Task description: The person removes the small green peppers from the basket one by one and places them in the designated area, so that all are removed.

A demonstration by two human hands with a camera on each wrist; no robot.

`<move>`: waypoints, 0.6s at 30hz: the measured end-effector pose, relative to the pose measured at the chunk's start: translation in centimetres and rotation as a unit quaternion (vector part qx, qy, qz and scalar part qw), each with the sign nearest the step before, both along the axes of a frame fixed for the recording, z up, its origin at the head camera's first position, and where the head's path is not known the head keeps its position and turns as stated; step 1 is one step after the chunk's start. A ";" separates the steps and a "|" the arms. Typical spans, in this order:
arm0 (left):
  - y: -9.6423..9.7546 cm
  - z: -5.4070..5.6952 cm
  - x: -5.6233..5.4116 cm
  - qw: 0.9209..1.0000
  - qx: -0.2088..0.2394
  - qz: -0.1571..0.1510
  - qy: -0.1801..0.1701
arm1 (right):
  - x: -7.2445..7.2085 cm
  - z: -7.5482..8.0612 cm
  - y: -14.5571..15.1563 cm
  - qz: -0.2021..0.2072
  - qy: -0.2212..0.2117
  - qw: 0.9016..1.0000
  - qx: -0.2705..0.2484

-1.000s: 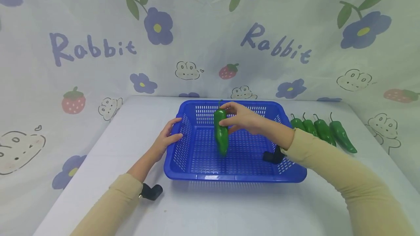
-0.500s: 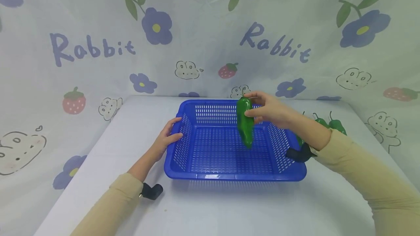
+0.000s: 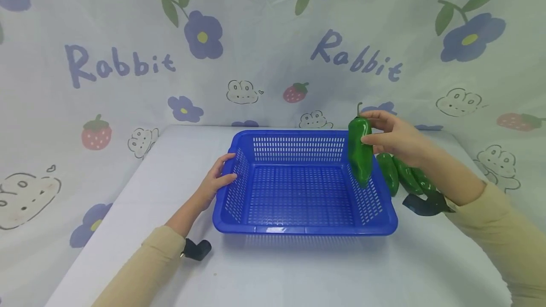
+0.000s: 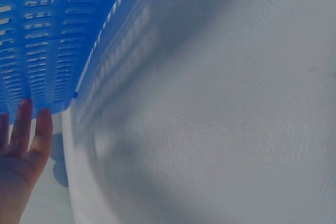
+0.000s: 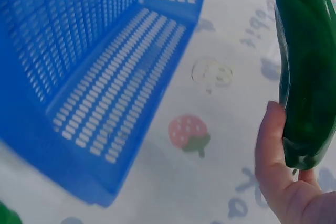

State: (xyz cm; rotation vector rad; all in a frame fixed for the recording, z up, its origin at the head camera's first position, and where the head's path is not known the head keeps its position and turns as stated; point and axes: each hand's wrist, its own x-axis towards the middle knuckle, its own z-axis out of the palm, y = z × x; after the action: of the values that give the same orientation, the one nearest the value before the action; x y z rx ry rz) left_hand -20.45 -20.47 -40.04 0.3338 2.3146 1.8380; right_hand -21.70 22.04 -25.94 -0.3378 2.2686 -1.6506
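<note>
My right hand (image 3: 394, 139) pinches a long green pepper (image 3: 360, 150) near its stem end, thumb on one side and fingers on the other. The pepper hangs stem up, overlapping the right rim of the blue plastic basket (image 3: 277, 230) in the head view. Up close in the right wrist view, the glossy pepper (image 5: 307, 72) stands beside the basket wall. My left hand (image 3: 216, 180) rests on the left rim of the basket, thumb and forefinger lying over it. Its other fingers (image 4: 43, 129) reach out straight against the basket's outside in the left wrist view.
Several more green peppers (image 3: 388, 174) lie on the white table (image 3: 298, 274) just right of the basket, partly hidden by the right arm. Behind the table hangs a printed cloth (image 3: 264, 51). Each wrist carries a small black camera (image 3: 197, 249).
My right hand has moved right and slightly upward with the pepper, from over the basket's middle to its right rim. My left hand and the basket have stayed in place.
</note>
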 end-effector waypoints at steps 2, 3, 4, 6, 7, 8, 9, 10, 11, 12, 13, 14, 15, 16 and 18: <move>0.0 0.0 0.0 1.000 0.000 0.002 -0.001 | 0.1 -0.1 1.1 -0.012 0.000 1.000 0.004; 0.0 0.0 0.0 1.000 0.001 0.002 -0.002 | 0.1 -0.2 1.6 -0.016 -0.001 1.000 -0.005; 0.0 0.0 0.1 1.000 0.001 0.002 -0.002 | 0.1 -0.3 2.1 -0.019 0.000 1.000 -0.007; 0.0 0.0 0.1 1.000 0.001 0.002 -0.002 | 0.0 -0.5 3.2 -0.019 0.004 1.000 -0.020; 0.0 0.0 0.1 1.000 0.002 0.002 -0.002 | 0.0 -0.6 3.7 -0.023 0.005 0.999 -0.032; 0.0 0.0 0.1 1.000 0.002 0.002 -0.002 | 0.0 -0.7 4.2 -0.027 0.007 0.999 -0.044; 0.0 0.0 0.1 1.000 0.002 0.003 -0.003 | -0.1 -0.8 4.7 -0.025 0.009 0.998 -0.063; 0.0 0.0 0.1 1.000 0.002 0.003 -0.003 | -0.1 -1.0 5.2 -0.022 0.014 0.997 -0.078; 0.0 0.0 0.1 1.000 0.002 0.004 -0.003 | -0.1 -1.1 5.6 -0.020 0.018 0.995 -0.097; 0.0 0.0 0.1 1.000 0.002 0.005 -0.004 | -0.1 -1.2 6.1 -0.017 0.023 0.993 -0.116; 0.0 0.0 0.1 1.000 0.001 0.005 -0.004 | -0.1 -1.3 6.5 -0.012 0.028 0.990 -0.139; 0.0 0.0 0.0 1.000 0.001 0.006 -0.005 | -0.1 -1.4 7.0 -0.003 0.034 0.987 -0.154; 0.0 0.0 0.0 1.000 0.001 0.006 -0.005 | -0.2 -1.5 7.5 0.007 0.038 0.984 -0.174; 0.0 0.0 0.0 1.000 0.002 0.006 -0.006 | -0.2 -1.6 8.0 0.014 0.044 0.982 -0.185; 0.0 0.0 0.0 1.000 0.001 0.005 -0.006 | -0.2 -1.6 9.0 0.028 0.051 0.977 -0.207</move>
State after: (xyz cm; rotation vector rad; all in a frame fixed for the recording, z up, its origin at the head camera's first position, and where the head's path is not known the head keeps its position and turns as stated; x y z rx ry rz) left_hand -20.44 -20.50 -40.04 0.3108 2.3109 1.8431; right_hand -21.93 31.08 -27.58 -0.5867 1.9439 -2.1137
